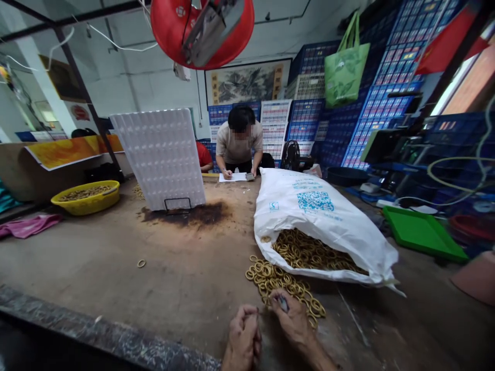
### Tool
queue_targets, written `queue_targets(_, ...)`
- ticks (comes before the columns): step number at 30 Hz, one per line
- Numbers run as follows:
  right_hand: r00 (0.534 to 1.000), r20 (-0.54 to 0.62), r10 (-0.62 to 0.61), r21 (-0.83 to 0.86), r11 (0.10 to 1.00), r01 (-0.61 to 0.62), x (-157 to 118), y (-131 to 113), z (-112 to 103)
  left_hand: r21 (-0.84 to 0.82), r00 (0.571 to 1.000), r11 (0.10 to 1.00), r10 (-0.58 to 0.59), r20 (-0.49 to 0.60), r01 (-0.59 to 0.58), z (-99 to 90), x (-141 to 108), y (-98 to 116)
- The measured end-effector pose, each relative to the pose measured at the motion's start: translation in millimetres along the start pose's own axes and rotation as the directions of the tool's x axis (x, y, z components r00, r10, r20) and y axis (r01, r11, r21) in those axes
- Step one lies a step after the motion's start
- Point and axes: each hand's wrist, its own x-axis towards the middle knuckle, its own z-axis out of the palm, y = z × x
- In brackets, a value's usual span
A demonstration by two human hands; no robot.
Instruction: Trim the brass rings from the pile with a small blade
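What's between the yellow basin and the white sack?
Head view: small tan pieces, then a ribbed white sheet standing upright at a black wire stand, and a dark stain on the tabletop.

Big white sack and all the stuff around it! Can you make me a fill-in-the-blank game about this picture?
1. Gold-coloured rings spill from the open mouth of the sack, whose cloth is coloured ____.
2. The round basin on the far left of the table is coloured ____.
3. The flat tray beside the sack is coloured ____.
4. Of the camera wearer's own two hands, the one closer to the spilled rings is the ____ one.

Missing words: white; yellow; green; right
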Motion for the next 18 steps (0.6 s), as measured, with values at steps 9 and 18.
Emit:
queue_targets(9,0.970,0.165,0.176,0.509,0.828,-0.237,-12,-7,17,0.088,0.989,0.988,0.119,0.082,-0.127,4.2,-3,15)
queue_targets(18,0.942,0.183,0.281,0.364,0.871,-0.330,-18,-6,23,0.157,0.969,0.957,0.242,0.040,-0.246,5.0,-2,13)
